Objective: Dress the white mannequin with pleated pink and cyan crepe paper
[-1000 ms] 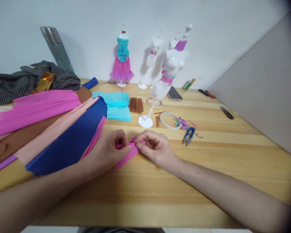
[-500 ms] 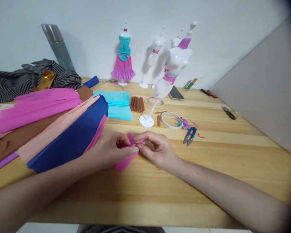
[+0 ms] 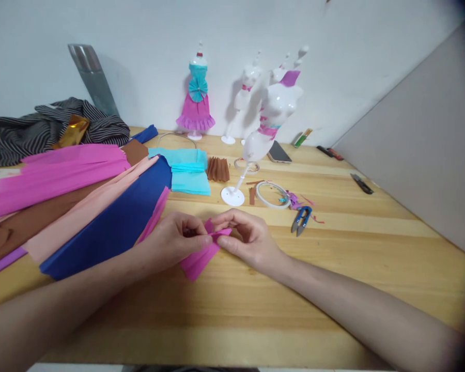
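Strip [image 3: 197, 263], pink, over counter [image 3: 217, 320], between left hand [image 3: 174, 238] and right hand [image 3: 253, 240]; wider part slants down on near side of left fingertips. Left hand pinching strip's upper edge between thumb and index finger; right hand pinching its right end, fingertips close beside left ones. Blue snips [image 3: 299, 223] ahead and right of right hand. White dress form [image 3: 277, 106] beyond it. Turquoise sheets [image 3: 189, 182] ahead of left hand, dark blue sheet [image 3: 118, 222] to its left.

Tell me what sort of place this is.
Likely a craft workspace, judging by the mannequin dressed in turquoise and pink, the folded turquoise sheets and the blue-handled snips.
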`<state>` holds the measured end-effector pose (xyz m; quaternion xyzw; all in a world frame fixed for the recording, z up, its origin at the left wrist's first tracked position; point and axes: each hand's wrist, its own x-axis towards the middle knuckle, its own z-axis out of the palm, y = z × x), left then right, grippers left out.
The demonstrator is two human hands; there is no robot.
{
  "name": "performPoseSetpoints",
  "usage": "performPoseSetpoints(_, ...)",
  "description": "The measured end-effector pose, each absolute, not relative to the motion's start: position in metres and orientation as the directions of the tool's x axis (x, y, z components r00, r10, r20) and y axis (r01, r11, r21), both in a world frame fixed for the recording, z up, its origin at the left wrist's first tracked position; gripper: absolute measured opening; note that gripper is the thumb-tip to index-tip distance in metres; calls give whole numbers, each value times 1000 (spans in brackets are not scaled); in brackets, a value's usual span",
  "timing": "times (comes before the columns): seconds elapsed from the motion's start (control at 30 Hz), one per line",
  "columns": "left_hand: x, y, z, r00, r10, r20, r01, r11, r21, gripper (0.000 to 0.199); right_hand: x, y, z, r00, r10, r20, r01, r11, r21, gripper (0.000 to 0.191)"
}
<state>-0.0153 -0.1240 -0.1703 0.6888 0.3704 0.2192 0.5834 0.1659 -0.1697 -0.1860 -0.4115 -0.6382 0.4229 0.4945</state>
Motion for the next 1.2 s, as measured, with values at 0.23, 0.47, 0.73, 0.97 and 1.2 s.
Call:
performPoseSetpoints(0.23,-16,-122,-171,610,779,-143,267,-32,963,25,167,-164,-191,-119,976,185,7,187,-982,15)
performPoseSetpoints(0.47,-18,-119,-170,577,791,-205,246,71,967,26,175,-161,-186,-58,968,245,58,248,-967,21)
performPoseSetpoints(0.73,-17,-125,-170,571,808,-145,304,-44,952,28,167,-169,-184,-191,913,361,177,394,-902,19)
performPoseSetpoints(0.97,-19,-125,-161,651,749,-123,372,-173,912,36,168,-165,-191,-100,965,244,124,255,-959,8)
performPoseSetpoints(1.2,-26,-115,-154,696,710,-101,389,-256,885,48,168,-164,-190,-65,979,195,58,199,-978,11)
